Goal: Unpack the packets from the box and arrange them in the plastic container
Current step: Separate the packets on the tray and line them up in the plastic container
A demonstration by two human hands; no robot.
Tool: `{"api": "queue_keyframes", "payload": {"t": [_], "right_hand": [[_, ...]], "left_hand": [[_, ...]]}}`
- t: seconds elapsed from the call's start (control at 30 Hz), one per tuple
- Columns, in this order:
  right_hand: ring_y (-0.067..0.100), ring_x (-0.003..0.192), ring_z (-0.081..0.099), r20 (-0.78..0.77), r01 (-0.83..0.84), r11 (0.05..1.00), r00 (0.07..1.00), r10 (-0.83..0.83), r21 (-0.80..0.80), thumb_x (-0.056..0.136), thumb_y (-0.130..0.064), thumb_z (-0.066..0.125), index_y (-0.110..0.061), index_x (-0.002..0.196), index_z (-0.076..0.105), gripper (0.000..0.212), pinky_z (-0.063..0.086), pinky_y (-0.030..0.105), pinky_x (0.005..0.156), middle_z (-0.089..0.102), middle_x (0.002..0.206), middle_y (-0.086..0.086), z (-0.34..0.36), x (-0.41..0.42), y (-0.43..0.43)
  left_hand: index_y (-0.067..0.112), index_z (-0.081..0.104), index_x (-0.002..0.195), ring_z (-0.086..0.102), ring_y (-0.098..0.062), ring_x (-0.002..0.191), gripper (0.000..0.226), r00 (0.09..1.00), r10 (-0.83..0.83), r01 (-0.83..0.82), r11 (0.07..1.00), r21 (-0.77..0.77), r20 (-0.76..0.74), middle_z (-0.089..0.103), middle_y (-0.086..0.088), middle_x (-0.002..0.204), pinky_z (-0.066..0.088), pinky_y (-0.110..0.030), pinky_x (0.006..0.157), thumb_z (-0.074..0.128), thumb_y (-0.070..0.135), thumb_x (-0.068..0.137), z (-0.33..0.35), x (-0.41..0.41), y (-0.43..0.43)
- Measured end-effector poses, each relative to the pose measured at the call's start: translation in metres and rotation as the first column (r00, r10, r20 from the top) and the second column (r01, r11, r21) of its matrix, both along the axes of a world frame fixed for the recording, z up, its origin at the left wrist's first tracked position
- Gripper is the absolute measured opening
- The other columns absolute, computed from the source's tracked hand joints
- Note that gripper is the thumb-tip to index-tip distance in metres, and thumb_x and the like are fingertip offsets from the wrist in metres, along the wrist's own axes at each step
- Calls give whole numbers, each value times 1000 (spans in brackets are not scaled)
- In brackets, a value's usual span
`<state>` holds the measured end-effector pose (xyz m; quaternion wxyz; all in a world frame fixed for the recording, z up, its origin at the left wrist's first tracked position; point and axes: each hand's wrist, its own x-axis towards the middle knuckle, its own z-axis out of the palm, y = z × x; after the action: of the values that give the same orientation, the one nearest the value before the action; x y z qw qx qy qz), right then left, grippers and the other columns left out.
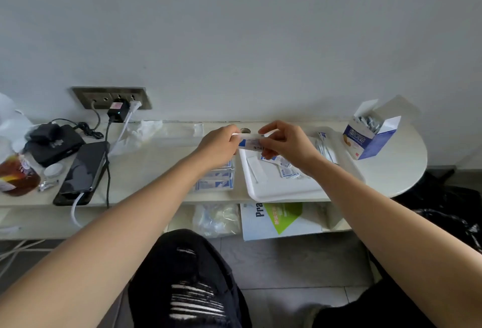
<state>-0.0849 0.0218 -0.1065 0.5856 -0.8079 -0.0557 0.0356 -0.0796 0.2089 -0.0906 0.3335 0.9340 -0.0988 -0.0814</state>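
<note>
One blue-and-white packet is pinched at opposite ends by the left hand and right hand, fingers curled. The white plastic container lies just below the fingers and holds loose packets; the open box stands well to their right. Advised: lower it flat, align it beside those, and release both ends together.

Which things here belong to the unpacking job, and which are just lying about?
Job: box, packet pinched by left hand and right hand, tray, stacked packets.
Lying about: phone, charger, bottle, booklet.
</note>
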Motion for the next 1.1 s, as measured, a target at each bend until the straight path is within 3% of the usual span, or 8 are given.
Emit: {"api": "queue_keyframes", "payload": {"t": [0.13,0.3,0.5,0.67,0.77,0.87,0.97,1.1], "right_hand": [[23,57,64,-21,-44,998,999,43,-45,87,-7,66,0,95,63,11,57,32,63,69,70,17,4,9,31],[16,51,62,-40,-80,993,996,76,-87,86,-5,67,2,92,64,10,55,27,57,67,66,13,6,17,63],[21,59,65,-85,-128,978,990,115,-165,85,-5,66,-2,88,66,4,58,33,65,70,71,16,-1,20,83],[7,68,59,-8,-80,946,997,81,-315,85,-19,68,-16,96,72,12,46,20,65,71,89,-2,-10,22,81],[8,75,56,33,-17,929,999,32,-370,87,-23,66,-16,100,72,16,44,25,73,63,105,-4,-16,23,74],[11,72,56,32,-21,911,999,37,-412,86,-24,66,-19,98,72,14,42,23,67,59,118,2,-24,22,72],[7,67,52,-20,-51,906,999,47,-421,84,-27,67,-25,94,71,10,39,21,67,59,115,6,-31,21,71],[7,71,51,-71,-93,902,995,69,-421,84,-29,66,-32,92,68,9,39,23,72,60,114,5,-34,20,72]], "left_hand": [[21,55,105,60,-21,69,20,997,41,-46,996,-75,-70,64,-3,84,49,-33,64,36,25,100,1,-1,34],[14,67,109,65,-21,92,26,998,65,-67,996,-64,-28,68,-2,102,53,-39,84,47,28,98,2,-1,69],[19,72,104,69,-20,72,20,994,63,-72,993,-97,-93,71,-1,92,55,-25,61,55,21,95,-4,2,85],[17,75,95,69,-22,71,17,967,139,-158,985,-74,-215,73,-8,84,59,-32,71,59,19,92,-22,10,91],[12,74,94,69,-28,75,15,940,153,-163,987,-9,-306,70,-6,81,59,-35,74,60,17,92,-33,16,84],[15,70,82,66,-28,69,13,922,147,-112,987,118,-358,64,-4,72,58,-32,69,59,15,90,-41,21,72],[17,56,63,47,-23,56,25,930,142,-50,963,266,-338,49,-3,58,43,-23,54,57,16,87,-46,24,60],[9,61,79,46,-23,65,14,911,119,25,939,342,-395,52,-7,72,39,-26,61,60,21,87,-46,26,51]]}}
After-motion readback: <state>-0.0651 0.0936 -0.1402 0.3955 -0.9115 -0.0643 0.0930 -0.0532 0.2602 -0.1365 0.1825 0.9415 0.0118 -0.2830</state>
